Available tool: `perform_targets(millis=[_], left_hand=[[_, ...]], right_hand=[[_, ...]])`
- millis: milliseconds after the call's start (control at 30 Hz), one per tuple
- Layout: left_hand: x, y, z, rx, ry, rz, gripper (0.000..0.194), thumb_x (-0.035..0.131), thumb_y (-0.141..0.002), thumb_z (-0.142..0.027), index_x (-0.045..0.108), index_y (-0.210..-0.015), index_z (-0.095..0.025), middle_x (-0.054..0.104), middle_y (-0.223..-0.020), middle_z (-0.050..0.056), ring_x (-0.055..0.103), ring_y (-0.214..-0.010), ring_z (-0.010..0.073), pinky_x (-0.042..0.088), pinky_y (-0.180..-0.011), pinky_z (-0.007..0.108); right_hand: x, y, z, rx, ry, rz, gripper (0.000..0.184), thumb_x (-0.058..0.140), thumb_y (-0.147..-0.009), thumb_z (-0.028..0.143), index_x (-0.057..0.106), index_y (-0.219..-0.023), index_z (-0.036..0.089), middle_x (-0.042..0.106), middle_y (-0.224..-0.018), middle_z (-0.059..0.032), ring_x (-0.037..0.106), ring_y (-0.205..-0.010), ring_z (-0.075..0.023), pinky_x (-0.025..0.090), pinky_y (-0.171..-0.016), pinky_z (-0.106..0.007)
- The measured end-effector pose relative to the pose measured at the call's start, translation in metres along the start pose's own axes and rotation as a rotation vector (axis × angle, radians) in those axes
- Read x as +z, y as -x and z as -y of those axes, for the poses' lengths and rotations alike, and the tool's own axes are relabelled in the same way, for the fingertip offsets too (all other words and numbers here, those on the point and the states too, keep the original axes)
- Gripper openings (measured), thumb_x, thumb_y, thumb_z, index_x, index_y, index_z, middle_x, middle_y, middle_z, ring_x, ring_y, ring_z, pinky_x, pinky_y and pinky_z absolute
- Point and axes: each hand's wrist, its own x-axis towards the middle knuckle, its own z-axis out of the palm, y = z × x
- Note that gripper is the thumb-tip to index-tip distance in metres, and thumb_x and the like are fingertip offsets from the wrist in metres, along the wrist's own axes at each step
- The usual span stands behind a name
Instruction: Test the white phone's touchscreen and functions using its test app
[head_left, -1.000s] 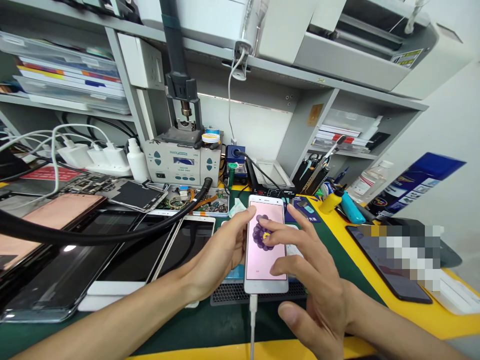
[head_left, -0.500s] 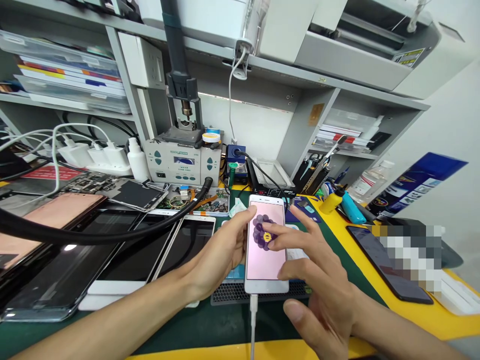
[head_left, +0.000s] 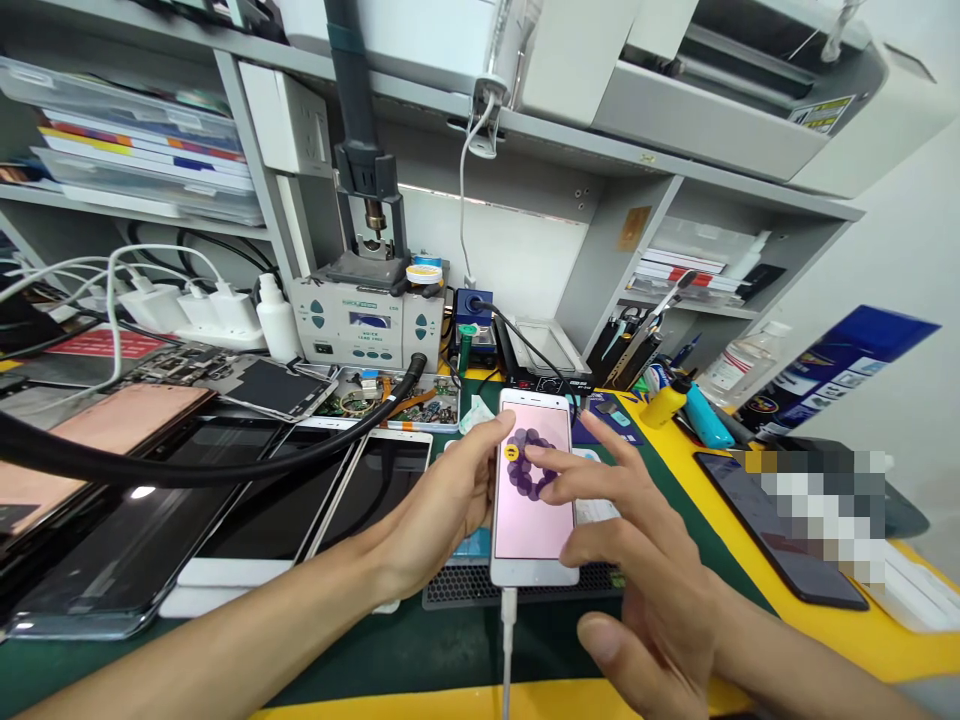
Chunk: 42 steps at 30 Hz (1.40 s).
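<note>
A white smartphone [head_left: 531, 520] with a lit pink screen stands tilted above the green mat [head_left: 420, 650]. My left hand [head_left: 435, 505] grips its left edge, thumb on the bezel. A white cable [head_left: 507, 640] is plugged into its bottom. My right hand [head_left: 637, 560] hovers over the screen with fingers spread, the index fingertip touching a cluster of purple dots with a yellow dot among them.
Several dark phone screens [head_left: 255, 520] lie on the left under a thick black hose [head_left: 187, 470]. A grey rework station [head_left: 367, 325] stands behind, with chargers [head_left: 187, 305], a parts tray [head_left: 390, 400], tool holder [head_left: 630, 345] and another phone [head_left: 772, 540] on the yellow bench edge.
My right index finger has slid up across the screen, adding purple dots; the yellow dot has moved up and left. The phone and my left hand have stayed nearly still.
</note>
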Motion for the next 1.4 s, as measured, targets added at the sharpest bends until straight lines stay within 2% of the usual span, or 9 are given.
perform_targets(millis=[100, 200, 433, 500, 633, 767, 900, 1167, 1400], left_hand=[[0.001, 0.0, -0.001, -0.006, -0.01, -0.008, 0.052, 0.043, -0.096, -0.049, 0.06, -0.132, -0.015, 0.071, -0.108, 0.009, 0.062, -0.102, 0.0243, 0.047, -0.076, 0.03], [0.001, 0.001, 0.0, -0.011, -0.009, -0.025, 0.051, 0.043, -0.096, -0.049, 0.061, -0.13, -0.016, 0.072, -0.105, 0.008, 0.062, -0.101, 0.0224, 0.047, -0.078, 0.029], [-0.002, 0.001, 0.002, 0.01, -0.015, -0.015, 0.049, 0.043, -0.096, -0.049, 0.063, -0.127, -0.017, 0.071, -0.107, 0.006, 0.061, -0.09, 0.0194, 0.048, -0.073, 0.029], [-0.003, 0.001, 0.002, 0.011, -0.013, 0.0, 0.049, 0.043, -0.096, -0.049, 0.062, -0.127, -0.017, 0.071, -0.106, 0.006, 0.061, -0.086, 0.0183, 0.049, -0.072, 0.029], [-0.001, 0.002, 0.0, 0.006, 0.002, 0.001, 0.048, 0.043, -0.096, -0.049, 0.064, -0.126, -0.017, 0.071, -0.103, 0.005, 0.06, -0.087, 0.0164, 0.048, -0.081, 0.027], [0.0, 0.001, -0.001, -0.012, -0.015, -0.03, 0.048, 0.042, -0.097, -0.049, 0.064, -0.125, -0.016, 0.071, -0.105, 0.006, 0.059, -0.085, 0.0158, 0.048, -0.077, 0.027], [0.0, 0.001, 0.0, -0.023, -0.022, -0.042, 0.049, 0.042, -0.096, -0.05, 0.066, -0.123, -0.016, 0.071, -0.106, 0.007, 0.059, -0.086, 0.0167, 0.048, -0.077, 0.028], [-0.004, 0.0, 0.002, -0.001, -0.023, 0.001, 0.048, 0.044, -0.096, -0.05, 0.065, -0.123, -0.018, 0.071, -0.108, 0.006, 0.061, -0.091, 0.0195, 0.047, -0.08, 0.03], [0.0, 0.002, 0.0, -0.016, -0.024, -0.044, 0.048, 0.043, -0.096, -0.05, 0.067, -0.115, -0.014, 0.071, -0.108, 0.007, 0.062, -0.098, 0.021, 0.046, -0.084, 0.031]], right_hand=[[0.004, 0.002, 0.007, 0.097, -0.012, -0.063, 0.015, 0.051, -0.069, 0.024, 0.054, -0.082, 0.019, 0.059, -0.098, -0.0079, 0.065, -0.11, -0.0322, 0.029, -0.114, -0.065], [0.006, 0.003, 0.012, 0.15, -0.026, -0.062, 0.014, 0.05, -0.071, 0.024, 0.054, -0.083, 0.019, 0.06, -0.096, -0.0076, 0.066, -0.109, -0.0315, 0.028, -0.114, -0.065], [-0.002, -0.002, 0.002, 0.012, 0.002, 0.193, 0.026, 0.053, -0.075, 0.035, 0.053, -0.095, 0.019, 0.062, -0.106, -0.0104, 0.058, -0.123, -0.0326, 0.025, -0.118, -0.062], [-0.004, -0.003, -0.001, -0.021, -0.002, 0.229, 0.028, 0.054, -0.074, 0.035, 0.053, -0.096, 0.018, 0.061, -0.107, -0.0109, 0.057, -0.124, -0.0327, 0.024, -0.119, -0.061], [-0.002, 0.0, -0.001, -0.041, -0.017, 0.096, 0.024, 0.056, -0.069, 0.03, 0.053, -0.089, 0.019, 0.061, -0.101, -0.0087, 0.062, -0.117, -0.0328, 0.027, -0.118, -0.061], [0.001, 0.003, 0.006, 0.037, -0.043, -0.023, 0.009, 0.052, -0.071, 0.025, 0.052, -0.079, 0.02, 0.06, -0.086, -0.0043, 0.069, -0.103, -0.0301, 0.033, -0.113, -0.061], [0.001, 0.003, 0.012, 0.085, -0.034, 0.021, 0.008, 0.049, -0.076, 0.028, 0.053, -0.076, 0.02, 0.061, -0.084, -0.0043, 0.07, -0.102, -0.0302, 0.034, -0.112, -0.063], [0.008, 0.005, 0.022, 0.177, -0.033, 0.063, 0.011, 0.049, -0.076, 0.025, 0.053, -0.085, 0.021, 0.064, -0.098, -0.008, 0.061, -0.121, -0.0321, 0.027, -0.118, -0.061], [0.003, 0.002, 0.019, 0.147, -0.05, -0.038, 0.007, 0.049, -0.076, 0.025, 0.052, -0.07, 0.021, 0.059, -0.078, -0.0028, 0.071, -0.098, -0.0289, 0.034, -0.112, -0.063]])
